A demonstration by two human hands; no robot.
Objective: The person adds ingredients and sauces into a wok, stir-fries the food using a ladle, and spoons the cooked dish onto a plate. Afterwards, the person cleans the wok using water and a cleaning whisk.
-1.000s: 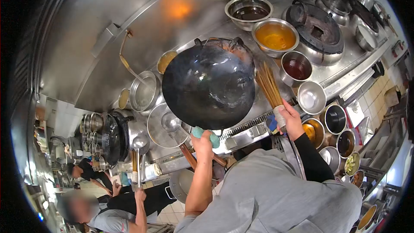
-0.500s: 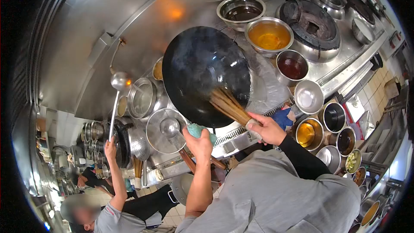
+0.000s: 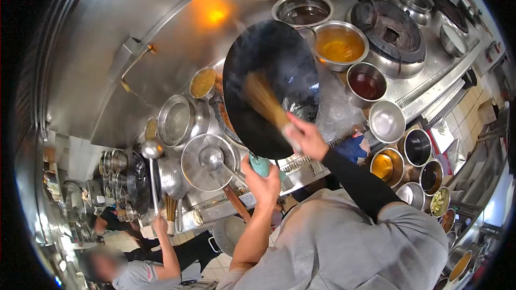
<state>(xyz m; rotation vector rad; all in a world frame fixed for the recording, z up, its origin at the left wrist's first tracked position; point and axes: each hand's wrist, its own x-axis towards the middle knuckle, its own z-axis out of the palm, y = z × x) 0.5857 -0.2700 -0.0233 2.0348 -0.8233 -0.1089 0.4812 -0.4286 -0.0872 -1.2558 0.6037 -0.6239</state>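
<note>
My left hand (image 3: 263, 182) is closed on a bunched green cloth (image 3: 260, 165), which presses against the near edge of a large black wok (image 3: 274, 48). The wok is tilted up on the stove, with its wet, steaming inside facing me. In my right hand (image 3: 307, 138) is the pale wrapped handle of a bamboo wok brush (image 3: 264, 98). The brush's bristles, blurred by motion, lie over the wok's inner wall. How my left fingers meet the wok's rim is partly hidden by the cloth.
Left of the wok are a wire strainer (image 3: 188, 174) with a ladle (image 3: 211, 157) on it. A co-worker's hand (image 3: 160, 225) holds another ladle (image 3: 152, 150). Bowls of orange liquid (image 3: 338, 48) and dark red liquid (image 3: 366, 81) stand right, near a second burner (image 3: 389, 29).
The wok has tipped up and shifted right, showing the burner's edge. My brush has swept left and up across its inside. The co-worker's ladle has come down from the tap.
</note>
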